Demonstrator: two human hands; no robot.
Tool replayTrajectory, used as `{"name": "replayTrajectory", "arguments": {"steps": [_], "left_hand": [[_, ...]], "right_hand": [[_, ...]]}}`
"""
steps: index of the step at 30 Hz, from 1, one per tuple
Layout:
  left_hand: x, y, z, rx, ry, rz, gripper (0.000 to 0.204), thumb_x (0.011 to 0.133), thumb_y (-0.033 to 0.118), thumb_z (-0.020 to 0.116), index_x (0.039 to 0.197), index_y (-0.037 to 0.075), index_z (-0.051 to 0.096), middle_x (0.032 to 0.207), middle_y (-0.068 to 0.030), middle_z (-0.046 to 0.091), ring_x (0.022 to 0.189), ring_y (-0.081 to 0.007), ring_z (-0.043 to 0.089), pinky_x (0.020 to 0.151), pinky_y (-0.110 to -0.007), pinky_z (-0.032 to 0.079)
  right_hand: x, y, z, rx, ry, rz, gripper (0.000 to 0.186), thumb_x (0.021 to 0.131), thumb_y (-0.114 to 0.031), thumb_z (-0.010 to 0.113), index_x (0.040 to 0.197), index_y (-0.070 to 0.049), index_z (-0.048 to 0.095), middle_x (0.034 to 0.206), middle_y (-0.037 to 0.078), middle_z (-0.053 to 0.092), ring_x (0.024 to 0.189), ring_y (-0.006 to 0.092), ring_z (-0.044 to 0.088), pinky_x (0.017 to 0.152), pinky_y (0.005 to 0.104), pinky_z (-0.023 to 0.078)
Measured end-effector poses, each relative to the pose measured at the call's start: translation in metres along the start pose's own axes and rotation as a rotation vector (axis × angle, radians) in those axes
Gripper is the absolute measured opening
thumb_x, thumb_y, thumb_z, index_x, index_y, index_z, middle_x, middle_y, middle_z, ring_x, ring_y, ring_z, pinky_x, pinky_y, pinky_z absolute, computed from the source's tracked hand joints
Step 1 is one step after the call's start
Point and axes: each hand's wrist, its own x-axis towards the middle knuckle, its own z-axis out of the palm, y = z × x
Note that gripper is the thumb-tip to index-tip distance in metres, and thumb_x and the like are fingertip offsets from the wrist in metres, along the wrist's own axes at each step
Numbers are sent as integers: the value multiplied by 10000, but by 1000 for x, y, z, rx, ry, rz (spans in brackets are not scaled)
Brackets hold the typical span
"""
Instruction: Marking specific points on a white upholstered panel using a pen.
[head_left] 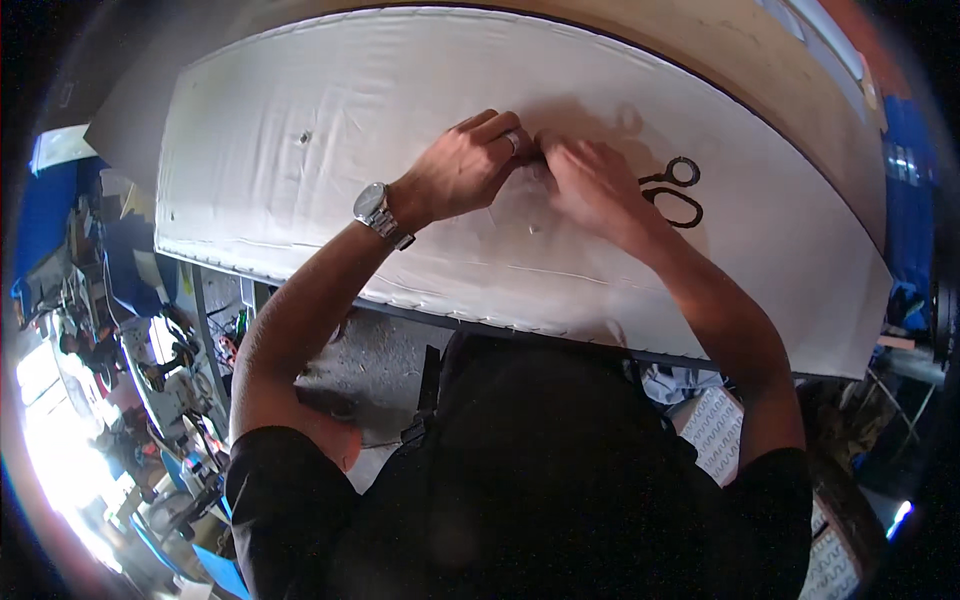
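- Workshop, cluttered at its edges; at its middle, one worktop [800, 280] spread with a pale, padded-looking cover [370, 90].
- Hands, two, bare, meeting over the cover: left hand [465, 165] with fingers curled in, right hand [590, 180] bent down to meet it, slightly blurred. Both seem closed in a fingertip pinch; what they grip, if anything, I cannot tell, the fingers hiding it.
- Left side, worn: one ring [514, 142], one metal wristwatch [372, 203].
- Scissors, one pair [658, 181], dark handles, lying on the cover just beside the right wrist; blades hidden from me, in nobody's fingers.
- Small stud-like fitting [305, 138], seated in a dimple of the cover, well left of the hands.
- Near edge of the cover: a run of short marks, like stitches or tacks.
- Progress, by my judgement: cover laid and its near edge apparently fastened; the fingertip work looks unfinished. How much remains, I cannot tell.
- Beyond: grey floor [375, 365], patterned panel [715, 430] below the right forearm, crowded equipment [150, 375] at far left, blue material [905, 200] at far right.
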Motion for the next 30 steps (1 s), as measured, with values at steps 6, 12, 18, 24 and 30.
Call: {"name": "replayTrajectory", "arguments": {"steps": [6,12,18,24,30], "left_hand": [[-7,-9,0,-21,124,51,187,790,8,694,971,33,656,1032,-92,636,941,-285,608,806,-398,501],[-44,-15,-36,72,270,-215,186,803,16,607,985,42,581,1226,-150,587,1145,-351,538,968,-465,394],[-77,19,6,129,97,-287,297,923,116,502,1205,22,513,1550,-287,272,1457,-461,204,1174,-599,95],[-2,201,139,-821,-786,442,244,896,183,543,1020,-12,619,1013,-251,614,984,-397,574,904,-477,437],[75,240,144,-1006,-1096,491,270,943,289,591,1042,38,613,977,-220,627,889,-394,614,771,-459,490]], "right_hand": [[-4,-6,5,-90,8,31,183,906,-176,591,961,-4,565,794,196,670,760,406,674,649,489,540],[-85,53,-30,253,534,267,196,988,-241,582,919,-57,576,708,43,569,558,194,562,549,332,452],[-263,84,-65,812,847,941,208,1015,-295,555,917,-112,552,694,-60,420,509,16,344,434,190,263],[-321,81,-88,659,929,1063,241,1010,-315,565,939,-84,565,699,-43,455,515,34,372,455,213,286],[-365,127,-95,510,655,1048,207,986,-237,594,951,-48,518,705,-13,471,598,67,399,518,255,345]]}}
